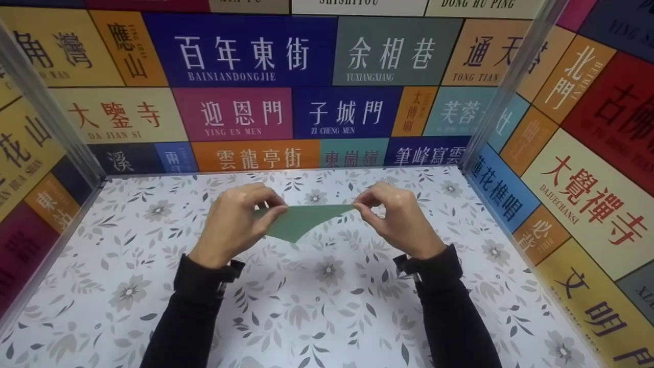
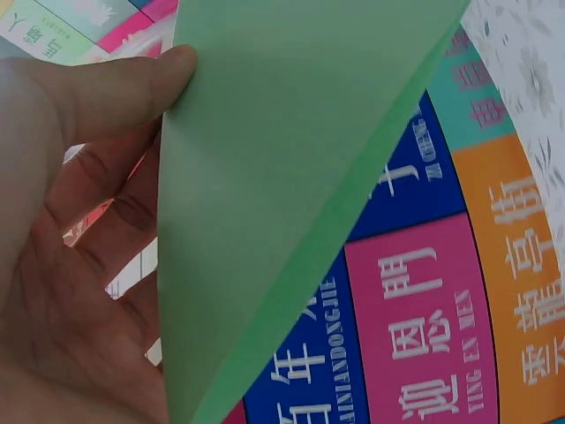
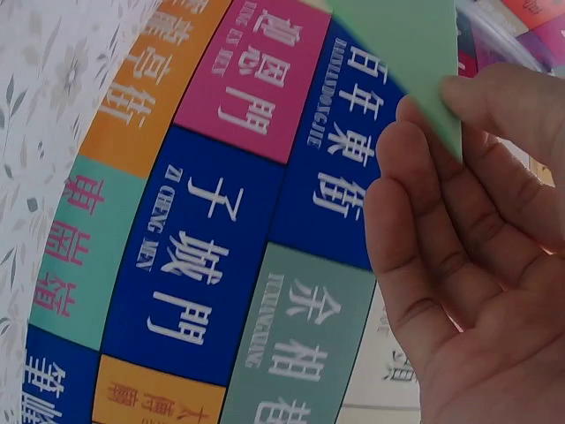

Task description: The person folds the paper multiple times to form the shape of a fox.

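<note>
A green sheet of paper (image 1: 305,220), folded to a triangle, is held up between both hands above the table. Its long straight edge is on top and one corner points down. My left hand (image 1: 240,220) pinches the paper's left part between thumb and fingers. At the far right tip, my right hand (image 1: 401,217) pinches the corner. The left wrist view shows the folded paper (image 2: 274,159) close up, with a lighter strip of a second layer along its slanted edge. In the right wrist view, the thumb presses the paper's tip (image 3: 415,62) against the index finger.
A white tabletop (image 1: 327,317) with a grey flower and leaf pattern lies under the hands. Panels of coloured blocks with printed characters stand at the back (image 1: 240,51), left (image 1: 30,148) and right (image 1: 577,194). Black sleeves and wrist straps cover both forearms.
</note>
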Action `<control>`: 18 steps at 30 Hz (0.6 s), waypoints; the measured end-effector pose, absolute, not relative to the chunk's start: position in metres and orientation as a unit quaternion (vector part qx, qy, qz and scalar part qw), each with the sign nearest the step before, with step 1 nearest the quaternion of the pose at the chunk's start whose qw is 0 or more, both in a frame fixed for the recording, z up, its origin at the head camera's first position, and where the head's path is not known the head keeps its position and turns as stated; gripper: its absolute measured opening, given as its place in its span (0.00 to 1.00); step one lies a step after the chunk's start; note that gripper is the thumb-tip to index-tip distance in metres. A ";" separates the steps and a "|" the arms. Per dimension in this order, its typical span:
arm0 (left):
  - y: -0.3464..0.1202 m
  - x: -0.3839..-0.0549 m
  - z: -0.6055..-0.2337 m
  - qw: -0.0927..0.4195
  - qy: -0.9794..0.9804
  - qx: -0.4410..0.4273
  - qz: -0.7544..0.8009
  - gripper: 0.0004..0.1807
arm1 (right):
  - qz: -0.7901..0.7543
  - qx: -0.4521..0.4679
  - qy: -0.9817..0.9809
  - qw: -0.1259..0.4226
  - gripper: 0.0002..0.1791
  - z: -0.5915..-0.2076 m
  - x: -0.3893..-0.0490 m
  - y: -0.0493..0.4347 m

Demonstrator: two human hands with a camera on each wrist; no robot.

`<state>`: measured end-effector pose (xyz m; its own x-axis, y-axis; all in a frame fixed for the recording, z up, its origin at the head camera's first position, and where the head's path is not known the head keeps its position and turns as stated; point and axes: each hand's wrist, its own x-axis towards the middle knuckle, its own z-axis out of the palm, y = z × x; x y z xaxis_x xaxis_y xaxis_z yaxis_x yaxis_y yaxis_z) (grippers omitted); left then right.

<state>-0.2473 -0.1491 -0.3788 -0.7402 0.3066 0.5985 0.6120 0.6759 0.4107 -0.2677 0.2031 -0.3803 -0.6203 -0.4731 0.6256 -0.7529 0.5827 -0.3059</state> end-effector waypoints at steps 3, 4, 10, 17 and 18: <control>-0.160 -0.248 -0.377 0.258 -0.887 -0.239 -0.301 0.03 | 0.273 0.324 -0.868 0.260 0.03 -0.378 -0.268 0.217; -0.164 -0.248 -0.377 0.259 -0.888 -0.232 -0.301 0.04 | 0.271 0.312 -0.872 0.264 0.03 -0.378 -0.268 0.221; -0.176 -0.250 -0.375 0.263 -0.888 -0.217 -0.308 0.03 | 0.276 0.273 -0.882 0.268 0.03 -0.374 -0.268 0.236; -0.172 -0.250 -0.376 0.250 -0.892 -0.219 -0.306 0.05 | 0.283 0.293 -0.873 0.268 0.03 -0.374 -0.268 0.232; -0.171 -0.250 -0.376 0.251 -0.892 -0.220 -0.305 0.04 | 0.284 0.297 -0.870 0.272 0.03 -0.374 -0.268 0.231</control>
